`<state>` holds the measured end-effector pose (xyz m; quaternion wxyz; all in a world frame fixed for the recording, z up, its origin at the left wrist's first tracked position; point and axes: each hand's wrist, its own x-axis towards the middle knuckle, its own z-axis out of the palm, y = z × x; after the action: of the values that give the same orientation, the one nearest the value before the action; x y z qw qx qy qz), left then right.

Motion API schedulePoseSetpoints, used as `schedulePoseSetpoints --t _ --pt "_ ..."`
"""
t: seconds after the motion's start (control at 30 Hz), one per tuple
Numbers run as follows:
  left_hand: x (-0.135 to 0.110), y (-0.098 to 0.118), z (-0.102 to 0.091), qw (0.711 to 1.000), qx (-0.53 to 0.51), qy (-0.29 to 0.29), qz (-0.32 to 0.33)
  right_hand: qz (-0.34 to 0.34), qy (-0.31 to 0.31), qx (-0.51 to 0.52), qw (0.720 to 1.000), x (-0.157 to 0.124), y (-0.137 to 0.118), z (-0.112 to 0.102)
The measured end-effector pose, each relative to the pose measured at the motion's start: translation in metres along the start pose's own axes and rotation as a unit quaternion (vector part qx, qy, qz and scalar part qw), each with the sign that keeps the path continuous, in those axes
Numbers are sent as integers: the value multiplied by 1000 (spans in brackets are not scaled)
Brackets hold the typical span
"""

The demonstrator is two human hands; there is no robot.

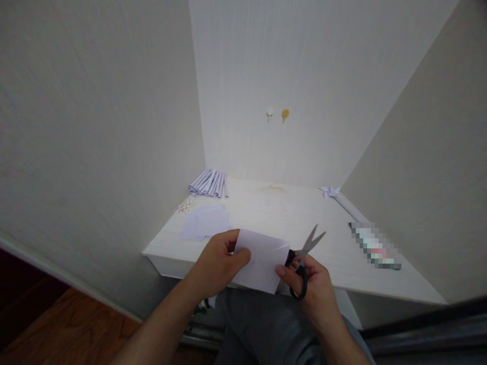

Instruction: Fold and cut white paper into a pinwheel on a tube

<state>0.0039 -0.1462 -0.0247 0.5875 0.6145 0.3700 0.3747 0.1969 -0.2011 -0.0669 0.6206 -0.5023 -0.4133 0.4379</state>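
Note:
My left hand (218, 263) pinches the left edge of a folded white sheet of paper (262, 258), thumb on top, holding it over the near edge of the white table (289, 213). My right hand (314, 286) grips a pair of black-handled scissors (304, 258), fingers through the loops. The blades stand apart and point up and to the right, away from the paper. The right thumb touches the paper's right edge.
A bundle of rolled paper tubes (209, 183) lies at the table's back left, with small white bits (186, 206) and loose paper pieces (205, 222) in front. A paper flower on a stem (337, 196) and a blurred flat object (375, 246) lie at the right. Walls close in on three sides.

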Motion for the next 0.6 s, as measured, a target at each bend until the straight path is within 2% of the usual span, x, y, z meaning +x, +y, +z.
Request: schedulePoseSetpoints --t 0.07,0.13,0.27,0.37,0.43,0.6 --pt "1 -3 3 999 -37 -18 -7 15 -6 5 1000 -2 1 0" --pt "3 -8 7 996 -86 -17 -8 13 13 6 1000 -2 4 -3" --pt "4 -26 14 991 -132 11 -16 -19 75 3 997 0 14 -13" --pt "1 -38 23 987 -147 43 -43 -33 94 18 995 1 17 -15" --pt "-2 -42 31 983 -167 52 -53 -33 99 15 994 1 16 -14" --pt "-7 -37 42 980 -167 107 -12 -21 70 -36 997 -1 7 -7"
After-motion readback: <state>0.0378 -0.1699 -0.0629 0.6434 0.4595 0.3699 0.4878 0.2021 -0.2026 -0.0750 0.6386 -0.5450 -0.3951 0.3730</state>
